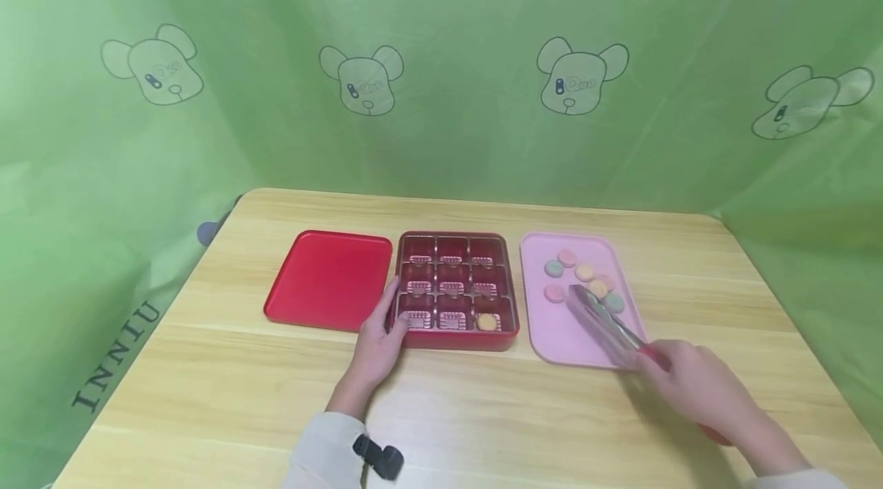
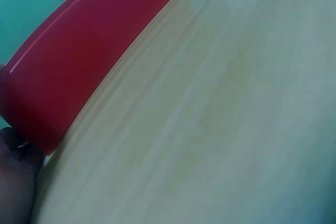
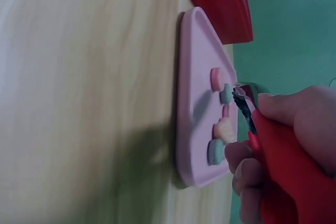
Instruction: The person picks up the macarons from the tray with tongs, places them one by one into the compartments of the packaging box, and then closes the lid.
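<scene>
My left hand (image 1: pixel 378 343) holds the front left corner of a red box (image 1: pixel 458 340) with a divided insert. The box's side (image 2: pixel 89 51) fills the upper left of the left wrist view. One yellow macaron (image 1: pixel 487 322) lies in its front right compartment. My right hand (image 1: pixel 700 385) grips the red handles of metal tongs (image 1: pixel 610 320). In the head view the blurred tong tips are over a pink tray (image 1: pixel 562 339), near a pink macaron (image 1: pixel 555 293) and a yellow one (image 1: pixel 597 289). Whether the tips touch any macaron, I cannot tell.
A flat red lid (image 1: pixel 331 278) lies left of the box. Several pink, yellow and mint macarons, among them a mint macaron (image 1: pixel 613 302), are spread over the tray. Behind the wooden table (image 1: pixel 455 412) hangs a green curtain (image 1: pixel 469 152) printed with bear heads.
</scene>
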Motion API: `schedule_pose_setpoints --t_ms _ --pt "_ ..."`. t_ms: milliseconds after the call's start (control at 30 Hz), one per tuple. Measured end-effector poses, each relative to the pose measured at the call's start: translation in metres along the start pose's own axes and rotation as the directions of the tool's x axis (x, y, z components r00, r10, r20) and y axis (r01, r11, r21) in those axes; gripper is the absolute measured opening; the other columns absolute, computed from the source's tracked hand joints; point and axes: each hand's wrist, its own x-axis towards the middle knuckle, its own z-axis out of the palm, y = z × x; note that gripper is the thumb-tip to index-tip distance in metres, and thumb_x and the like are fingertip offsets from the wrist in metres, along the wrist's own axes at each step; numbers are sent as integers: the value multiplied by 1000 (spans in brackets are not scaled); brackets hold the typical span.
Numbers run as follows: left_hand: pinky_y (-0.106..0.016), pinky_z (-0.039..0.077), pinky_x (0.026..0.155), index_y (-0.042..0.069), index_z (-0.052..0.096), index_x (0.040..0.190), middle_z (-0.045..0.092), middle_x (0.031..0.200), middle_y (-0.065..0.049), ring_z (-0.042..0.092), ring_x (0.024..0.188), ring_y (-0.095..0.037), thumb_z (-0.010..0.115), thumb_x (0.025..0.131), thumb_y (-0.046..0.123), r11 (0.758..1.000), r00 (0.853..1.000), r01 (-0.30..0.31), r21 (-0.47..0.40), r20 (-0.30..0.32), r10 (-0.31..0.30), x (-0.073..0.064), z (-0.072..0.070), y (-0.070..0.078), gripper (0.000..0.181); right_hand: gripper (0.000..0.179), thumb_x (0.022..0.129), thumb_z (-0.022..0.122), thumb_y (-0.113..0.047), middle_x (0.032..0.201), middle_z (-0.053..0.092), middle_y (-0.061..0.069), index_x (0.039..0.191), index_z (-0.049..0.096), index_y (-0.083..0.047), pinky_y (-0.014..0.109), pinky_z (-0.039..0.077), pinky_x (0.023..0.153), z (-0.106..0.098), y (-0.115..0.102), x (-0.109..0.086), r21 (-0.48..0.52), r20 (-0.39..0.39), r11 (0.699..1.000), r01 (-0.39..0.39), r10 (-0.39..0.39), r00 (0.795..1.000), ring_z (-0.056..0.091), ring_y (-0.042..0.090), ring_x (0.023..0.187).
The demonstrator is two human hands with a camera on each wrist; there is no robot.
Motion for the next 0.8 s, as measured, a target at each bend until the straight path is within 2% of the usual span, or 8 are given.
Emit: schedule_pose_setpoints --t_ms 167,400,633,800 --pt "-49 28 112 36 27 148 35 151 -1 30 139 -25 53 93 15 1000 1000 -5 3 4 5 1 0 0 65 36 94 53 -40 56 46 -3 83 66 -8 24 34 42 -5 -13 6 2 -30 999 36 -36 999 38 11 47" --pt "-52 28 111 35 26 149 35 151 -2 29 140 -26 53 93 16 1000 1000 -6 11 6 6 0 0 0 65 35 94 52 -40 57 45 -3 84 65 -9 24 35 46 -9 -37 14 15 -18 997 76 -75 997 40 12 51" --pt "-52 27 112 33 26 149 34 151 -2 28 140 -26 52 93 16 1000 1000 -1 16 12 1 0 0 0 64 33 94 52 -41 57 47 -5 75 60 -15 23 37 48 -5 -59 24 37 -12 991 125 -125 992 42 10 51" --pt "-52 27 112 33 26 149 33 152 -1 28 140 -26 51 93 17 1000 1000 7 22 20 -7 1 0 1 63 28 93 56 -33 56 47 -6 70 58 -16 22 38 46 2 -78 28 54 -18 982 181 -181 983 41 8 49"
